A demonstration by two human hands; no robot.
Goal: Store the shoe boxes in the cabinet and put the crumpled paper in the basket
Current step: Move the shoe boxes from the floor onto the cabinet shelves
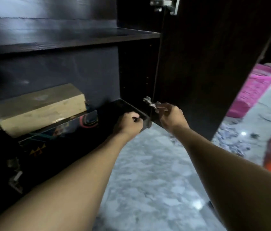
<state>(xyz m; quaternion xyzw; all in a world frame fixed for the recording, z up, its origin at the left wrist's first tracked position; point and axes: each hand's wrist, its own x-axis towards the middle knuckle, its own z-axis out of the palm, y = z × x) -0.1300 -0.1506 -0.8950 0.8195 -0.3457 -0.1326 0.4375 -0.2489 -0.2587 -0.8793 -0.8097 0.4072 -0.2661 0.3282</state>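
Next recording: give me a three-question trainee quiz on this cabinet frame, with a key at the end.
1. True or false: the tan box lies in the compartment below the shelf.
2. What does the left hand grip? A) the plain black box B) a door handle C) a ball of paper
3. Fill in: the pink basket stands on the floor to the ____ of the open cabinet door.
Key: 1 true; 2 A; 3 right.

Dark wood-grain cabinet (pixel 71 37); matt cardboard box (pixel 38 107); pink plastic basket (pixel 254 90).
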